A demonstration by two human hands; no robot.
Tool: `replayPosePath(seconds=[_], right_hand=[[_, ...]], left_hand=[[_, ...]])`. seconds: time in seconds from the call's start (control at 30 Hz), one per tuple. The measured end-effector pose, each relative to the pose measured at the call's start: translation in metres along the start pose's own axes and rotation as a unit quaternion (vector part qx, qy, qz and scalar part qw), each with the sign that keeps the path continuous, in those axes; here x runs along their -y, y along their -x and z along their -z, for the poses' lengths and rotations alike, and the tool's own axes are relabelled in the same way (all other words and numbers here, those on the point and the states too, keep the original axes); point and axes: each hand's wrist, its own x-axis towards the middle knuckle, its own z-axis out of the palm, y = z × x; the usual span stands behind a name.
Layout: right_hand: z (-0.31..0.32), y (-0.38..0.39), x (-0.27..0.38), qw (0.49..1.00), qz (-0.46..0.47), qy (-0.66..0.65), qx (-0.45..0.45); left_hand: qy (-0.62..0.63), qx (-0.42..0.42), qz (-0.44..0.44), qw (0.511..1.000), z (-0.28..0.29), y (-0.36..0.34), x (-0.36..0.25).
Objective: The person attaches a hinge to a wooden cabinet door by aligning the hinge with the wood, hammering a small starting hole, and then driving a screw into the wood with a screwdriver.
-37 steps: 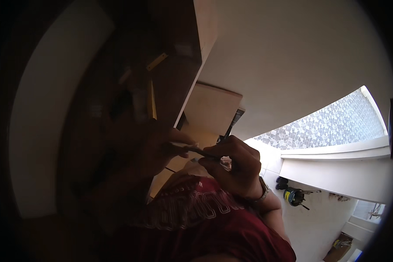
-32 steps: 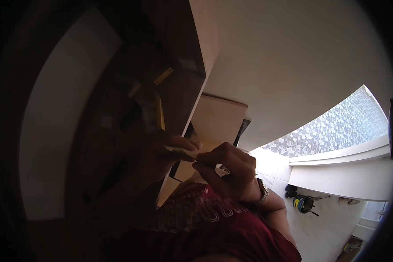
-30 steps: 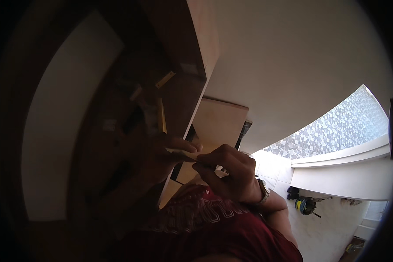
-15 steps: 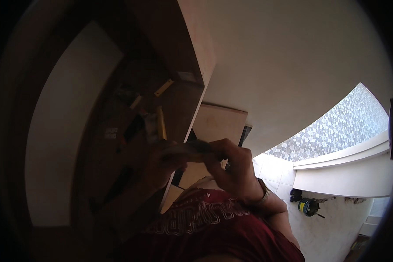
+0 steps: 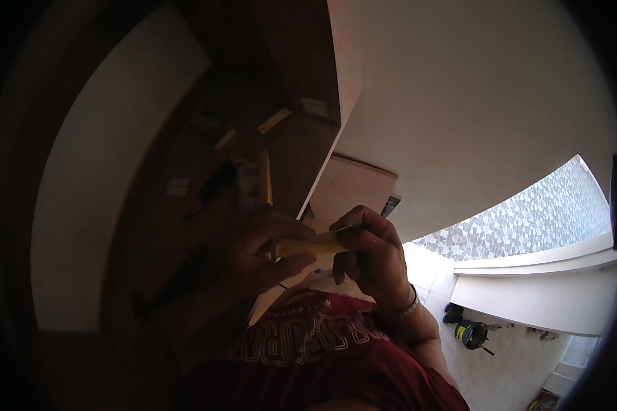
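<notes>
Yellow piece (image 5: 300, 248), short and flat, held up in front of the shirt (image 5: 308, 346), roughly level, spanning the gap between both hands. Left hand (image 5: 250, 250) grips its left end: fingers along the upper side, thumb below. Right hand (image 5: 378, 264) pinches the right end, thumb and index closed on it, other fingers curled under. Thin dark item (image 5: 350, 228) at the right fingertips, too small to identify. Piece touches both hands; its middle shows between them.

Dark counter (image 5: 301, 157) beyond and left of the hands, poorly lit. On it: one yellow strip (image 5: 266, 179) just beyond left hand, another strip (image 5: 275, 121) farther off, well apart from the hands. Pale board (image 5: 360, 186) past the hands, right of counter edge. Watch (image 5: 410, 305) on right wrist. Far right, on floor: bucket (image 5: 467, 335), dark shoes (image 5: 452, 314) beside it.
</notes>
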Motion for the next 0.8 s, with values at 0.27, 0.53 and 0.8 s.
replayPosePath(seconds=[0.27, 0.53, 0.8], right_hand=[[-0.003, 0.001, 0.008, 0.961, 0.089, 0.249, 0.078], [0.006, -0.002, 0.01, 0.889, 0.107, 0.446, 0.016], [-0.004, -0.01, 0.009, 0.805, 0.258, 0.528, 0.082]], left_hand=[[0.142, -0.061, 0.08, 0.985, -0.015, 0.006, -0.008], [0.162, 0.093, 0.294, 0.937, 0.004, -0.021, -0.009], [0.17, 0.151, 0.284, 0.931, -0.005, -0.008, 0.005]])
